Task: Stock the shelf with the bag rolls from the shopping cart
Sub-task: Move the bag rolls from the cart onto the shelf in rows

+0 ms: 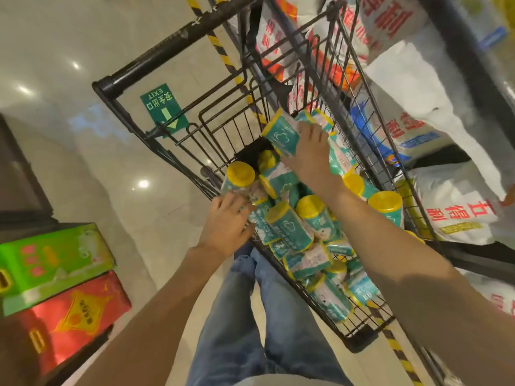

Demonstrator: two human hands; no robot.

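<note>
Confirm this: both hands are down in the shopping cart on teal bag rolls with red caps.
Not quite: the caps are yellow, as the head view shows. The left hand and right hand are both on teal bag rolls in the shopping cart.

Bag rolls (289, 229): teal-and-white wrapped cylinders w/ yellow end caps, piled loosely at all angles in black wire shopping cart (223, 126). One roll (280, 132) lifted at far end, tilted; another (239, 178) upright at cart's left edge.
</note>
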